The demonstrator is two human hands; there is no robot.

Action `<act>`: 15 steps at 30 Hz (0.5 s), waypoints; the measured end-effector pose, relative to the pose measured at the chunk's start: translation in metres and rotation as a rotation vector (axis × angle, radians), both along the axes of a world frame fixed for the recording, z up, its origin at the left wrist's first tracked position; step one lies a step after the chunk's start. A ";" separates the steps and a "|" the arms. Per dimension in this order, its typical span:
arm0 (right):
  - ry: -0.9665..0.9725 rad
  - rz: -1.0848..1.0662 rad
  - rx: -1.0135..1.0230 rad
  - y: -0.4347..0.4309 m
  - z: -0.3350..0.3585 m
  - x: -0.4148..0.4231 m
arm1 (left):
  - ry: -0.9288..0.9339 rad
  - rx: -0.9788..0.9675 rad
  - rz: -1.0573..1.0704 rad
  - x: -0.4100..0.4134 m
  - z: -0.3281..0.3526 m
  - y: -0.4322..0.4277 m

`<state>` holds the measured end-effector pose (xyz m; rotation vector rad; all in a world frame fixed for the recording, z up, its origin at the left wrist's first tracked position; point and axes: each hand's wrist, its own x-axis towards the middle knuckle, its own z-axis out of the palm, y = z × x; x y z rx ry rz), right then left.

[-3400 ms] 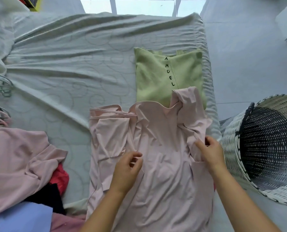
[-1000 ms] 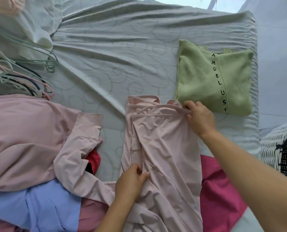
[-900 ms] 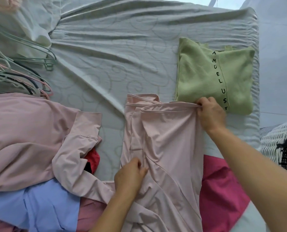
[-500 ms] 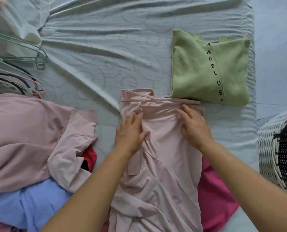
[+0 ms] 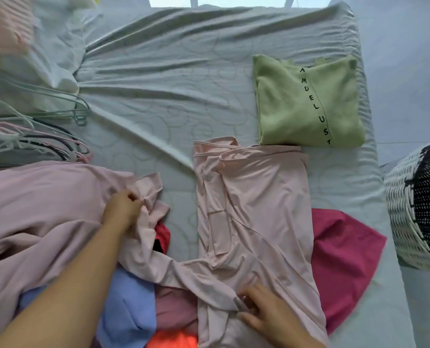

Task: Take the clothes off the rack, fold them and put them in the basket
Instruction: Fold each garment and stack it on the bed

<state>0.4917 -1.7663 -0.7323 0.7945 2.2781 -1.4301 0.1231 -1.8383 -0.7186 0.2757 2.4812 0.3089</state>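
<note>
Folding is the step in hand in the head view: the pale pink top [image 5: 254, 209] lies on the bed sheet [image 5: 158, 71], long axis running from the neckline at the far end, just beside the folded green top [image 5: 306, 104], down toward the person. The left hand [image 5: 122, 210] pinches its loose sleeve [image 5: 148, 222] out over the unfolded pile [image 5: 45, 209], and the right hand [image 5: 261, 315] presses the near hem with relaxed fingers. Next, I judge, that sleeve must be laid across the body before the length is doubled for the basket [image 5: 404, 217].
</note>
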 end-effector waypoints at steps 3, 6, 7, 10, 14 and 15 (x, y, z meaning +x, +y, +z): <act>-0.019 -0.089 0.108 -0.014 -0.002 -0.003 | -0.190 0.273 0.433 -0.014 0.014 -0.002; 0.052 -0.203 0.137 -0.018 -0.003 -0.005 | -0.445 0.592 0.851 -0.015 0.048 0.000; 0.038 -0.210 0.119 -0.016 0.001 -0.007 | -0.533 0.707 0.918 -0.017 0.059 -0.002; -0.027 -0.152 0.087 -0.015 0.010 -0.006 | -0.763 1.080 0.892 -0.029 0.087 -0.021; 0.011 -0.130 0.132 -0.025 0.015 -0.004 | -0.969 1.187 0.699 -0.040 0.116 -0.049; 0.024 -0.123 0.176 -0.027 0.016 -0.004 | -0.923 1.136 0.670 -0.045 0.117 -0.057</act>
